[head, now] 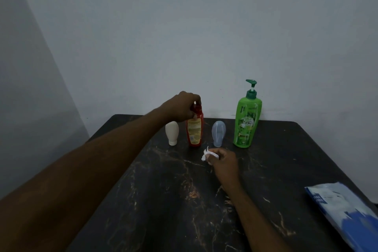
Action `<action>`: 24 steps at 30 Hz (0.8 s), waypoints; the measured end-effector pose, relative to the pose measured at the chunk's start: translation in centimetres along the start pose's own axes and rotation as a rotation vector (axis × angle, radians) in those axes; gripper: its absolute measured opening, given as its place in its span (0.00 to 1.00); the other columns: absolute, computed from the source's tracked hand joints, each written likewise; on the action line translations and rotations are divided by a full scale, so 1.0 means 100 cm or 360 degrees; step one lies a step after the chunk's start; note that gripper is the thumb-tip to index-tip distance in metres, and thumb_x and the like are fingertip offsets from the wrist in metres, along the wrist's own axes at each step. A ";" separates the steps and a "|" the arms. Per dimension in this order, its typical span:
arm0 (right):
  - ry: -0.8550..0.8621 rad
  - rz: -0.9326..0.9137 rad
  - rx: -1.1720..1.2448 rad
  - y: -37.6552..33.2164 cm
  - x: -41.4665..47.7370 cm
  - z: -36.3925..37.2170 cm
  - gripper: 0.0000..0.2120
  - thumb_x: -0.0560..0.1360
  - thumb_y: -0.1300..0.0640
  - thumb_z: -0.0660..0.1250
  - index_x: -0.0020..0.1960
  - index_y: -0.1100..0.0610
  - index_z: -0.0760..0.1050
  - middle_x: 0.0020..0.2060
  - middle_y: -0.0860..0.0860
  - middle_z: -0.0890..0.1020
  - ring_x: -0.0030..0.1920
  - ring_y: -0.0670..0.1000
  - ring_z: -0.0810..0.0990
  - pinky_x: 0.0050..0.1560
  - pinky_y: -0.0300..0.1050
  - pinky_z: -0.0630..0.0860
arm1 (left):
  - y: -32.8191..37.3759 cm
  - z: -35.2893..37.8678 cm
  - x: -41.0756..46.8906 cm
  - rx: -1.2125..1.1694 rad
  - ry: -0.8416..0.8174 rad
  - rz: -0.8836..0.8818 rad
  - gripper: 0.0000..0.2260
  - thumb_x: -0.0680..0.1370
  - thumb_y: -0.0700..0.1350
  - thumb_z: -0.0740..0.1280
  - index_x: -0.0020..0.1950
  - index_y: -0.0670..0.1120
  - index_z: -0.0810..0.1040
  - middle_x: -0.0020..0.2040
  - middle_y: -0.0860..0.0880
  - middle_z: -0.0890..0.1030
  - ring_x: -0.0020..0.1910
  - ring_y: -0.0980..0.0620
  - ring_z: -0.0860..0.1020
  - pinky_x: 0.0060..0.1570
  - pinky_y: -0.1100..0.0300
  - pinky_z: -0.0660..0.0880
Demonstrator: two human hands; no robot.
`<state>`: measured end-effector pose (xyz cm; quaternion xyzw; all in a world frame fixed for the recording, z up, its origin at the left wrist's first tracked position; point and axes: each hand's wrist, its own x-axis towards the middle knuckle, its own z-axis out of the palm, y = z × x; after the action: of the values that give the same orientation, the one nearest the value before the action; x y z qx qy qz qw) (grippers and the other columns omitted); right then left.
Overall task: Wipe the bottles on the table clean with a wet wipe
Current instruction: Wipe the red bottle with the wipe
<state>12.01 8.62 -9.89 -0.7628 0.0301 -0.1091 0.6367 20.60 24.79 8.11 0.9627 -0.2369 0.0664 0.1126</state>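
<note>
One white tube (172, 133) beside red bottle (194, 134)

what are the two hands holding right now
Left hand: closed, gripping the top of the red bottle.
Right hand: closed, pinching a crumpled wet wipe.

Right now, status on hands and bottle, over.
Left hand grips red bottle at the cap, bottle upright. Right hand holds wet wipe, short of the bottle. Nothing between them.
</note>
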 end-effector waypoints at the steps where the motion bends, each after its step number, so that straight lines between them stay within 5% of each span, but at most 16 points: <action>1: 0.0012 0.0020 0.0051 -0.001 -0.001 -0.001 0.07 0.74 0.60 0.71 0.51 0.51 0.83 0.45 0.45 0.85 0.44 0.43 0.83 0.42 0.36 0.77 | 0.000 0.001 -0.006 -0.0023 0.0033 -0.0019 0.18 0.75 0.41 0.75 0.64 0.44 0.77 0.59 0.44 0.82 0.57 0.46 0.81 0.51 0.56 0.79; 5: 0.0105 0.0146 0.0405 -0.009 -0.006 -0.011 0.07 0.73 0.63 0.72 0.47 0.52 0.83 0.41 0.49 0.87 0.45 0.51 0.85 0.46 0.45 0.81 | 0.000 -0.001 -0.042 -0.0273 0.0211 -0.0189 0.17 0.75 0.41 0.74 0.63 0.44 0.77 0.58 0.45 0.81 0.56 0.46 0.81 0.49 0.57 0.80; 9: 0.0104 0.0251 0.0614 -0.013 -0.021 -0.029 0.06 0.74 0.64 0.71 0.49 0.56 0.83 0.45 0.55 0.86 0.46 0.54 0.85 0.50 0.50 0.82 | 0.004 -0.003 -0.090 -0.0623 0.0445 -0.0491 0.13 0.76 0.43 0.75 0.57 0.43 0.79 0.51 0.49 0.80 0.47 0.52 0.81 0.37 0.67 0.77; 14: 0.0068 0.0448 0.0801 -0.024 -0.075 -0.079 0.09 0.76 0.66 0.68 0.55 0.60 0.79 0.49 0.57 0.85 0.49 0.55 0.85 0.52 0.49 0.80 | 0.020 0.028 -0.167 -0.1365 0.0525 -0.0884 0.07 0.78 0.43 0.73 0.53 0.43 0.80 0.47 0.46 0.86 0.43 0.52 0.86 0.38 0.63 0.82; 19: 0.0130 0.0381 0.0391 -0.027 -0.148 -0.124 0.09 0.76 0.64 0.68 0.54 0.55 0.81 0.48 0.51 0.86 0.47 0.49 0.86 0.50 0.47 0.81 | 0.068 0.082 -0.219 -0.2082 0.0450 -0.1136 0.07 0.78 0.40 0.70 0.55 0.41 0.80 0.48 0.45 0.87 0.44 0.50 0.87 0.44 0.56 0.83; 24: 0.0264 0.0126 -0.0398 -0.008 -0.185 -0.134 0.14 0.77 0.57 0.69 0.62 0.49 0.78 0.53 0.41 0.79 0.49 0.36 0.77 0.41 0.28 0.69 | 0.104 0.124 -0.240 -0.2306 0.0404 -0.1107 0.11 0.77 0.40 0.72 0.58 0.39 0.79 0.52 0.43 0.86 0.47 0.48 0.87 0.45 0.55 0.84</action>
<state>-8.84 -0.70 -9.30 -0.8227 0.1260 -0.1420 0.5358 -4.47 23.30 -6.28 0.6545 0.1063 -0.0336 0.7478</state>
